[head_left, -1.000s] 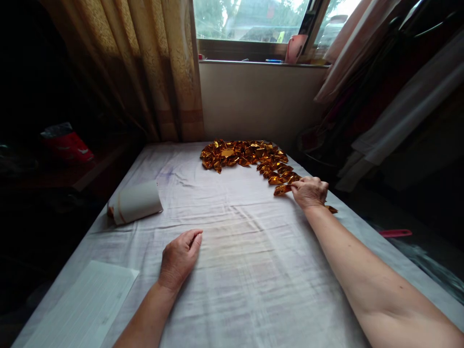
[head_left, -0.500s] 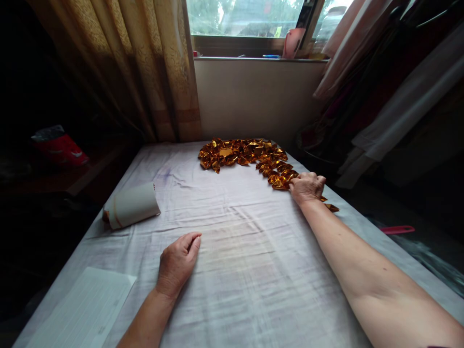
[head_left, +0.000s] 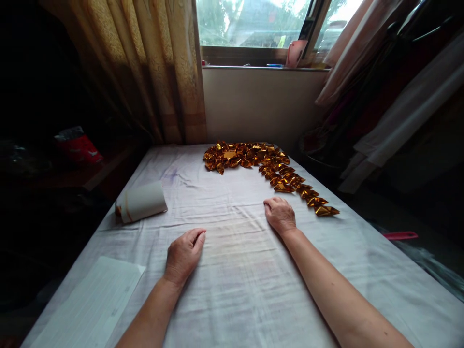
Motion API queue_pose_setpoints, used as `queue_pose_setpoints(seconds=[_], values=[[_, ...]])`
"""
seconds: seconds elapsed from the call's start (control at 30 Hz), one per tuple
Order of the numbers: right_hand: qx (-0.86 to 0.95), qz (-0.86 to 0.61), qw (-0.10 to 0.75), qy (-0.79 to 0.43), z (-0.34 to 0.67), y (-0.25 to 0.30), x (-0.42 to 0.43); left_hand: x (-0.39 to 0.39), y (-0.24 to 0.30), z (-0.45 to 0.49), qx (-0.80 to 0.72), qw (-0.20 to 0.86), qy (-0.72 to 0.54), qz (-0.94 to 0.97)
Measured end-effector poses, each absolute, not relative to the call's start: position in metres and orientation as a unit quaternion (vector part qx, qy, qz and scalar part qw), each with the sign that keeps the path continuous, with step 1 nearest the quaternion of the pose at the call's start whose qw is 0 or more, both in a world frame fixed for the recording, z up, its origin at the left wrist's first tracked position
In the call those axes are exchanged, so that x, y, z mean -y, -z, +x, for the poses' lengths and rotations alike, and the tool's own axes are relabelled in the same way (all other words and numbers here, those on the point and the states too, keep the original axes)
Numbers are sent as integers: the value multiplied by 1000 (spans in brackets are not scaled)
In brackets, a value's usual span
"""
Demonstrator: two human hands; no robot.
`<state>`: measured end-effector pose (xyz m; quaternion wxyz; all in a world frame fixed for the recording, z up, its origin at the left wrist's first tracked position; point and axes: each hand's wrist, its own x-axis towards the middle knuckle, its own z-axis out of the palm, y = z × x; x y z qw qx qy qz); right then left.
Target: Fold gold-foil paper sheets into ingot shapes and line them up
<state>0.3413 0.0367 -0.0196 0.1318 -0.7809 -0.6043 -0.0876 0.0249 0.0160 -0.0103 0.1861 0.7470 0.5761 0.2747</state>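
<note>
My left hand (head_left: 184, 256) rests on the white cloth in a loose fist, thumb against the curled fingers, and nothing shows in it. My right hand (head_left: 280, 215) lies on the cloth with fingers curled in, also with nothing visible in it. Just beyond the right hand, a row of folded gold foil ingots (head_left: 308, 192) runs slantwise along the right side of the table. Farther back, a heap of the same gold foil ingots (head_left: 246, 153) sits near the wall. The row's near ingot stands apart from the right hand.
The white cloth (head_left: 232, 290) covers the table. A grey-white roll (head_left: 145, 202) lies on the left, with a lined paper sheet (head_left: 90, 302) nearer. A pink mug (head_left: 296, 53) stands on the windowsill. Clothes (head_left: 391, 111) hang at right; a red bag (head_left: 78, 147) stands left.
My right hand has left the row of foil ingots and moved left and nearer, onto the cloth. My left hand stays in its place. The view has shifted slightly.
</note>
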Motion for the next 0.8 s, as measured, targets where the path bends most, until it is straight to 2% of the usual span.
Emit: queue_pose_setpoints(seconds=[0.27,0.37,0.53,0.67,0.8], values=[[576,-802,141,68,313,20,-26,-21,14,21,-551,196,-353,730],[567,-807,153,64,308,21,-23,-33,8,11,-585,121,-371,711],[559,-812,163,41,306,20,-21,-70,-13,-22,-677,-87,-336,649],[554,-816,165,31,306,18,-21,-95,-16,-50,-726,-113,-250,630],[553,-816,168,25,306,18,-21,-102,-9,-67,-713,-142,-206,655]])
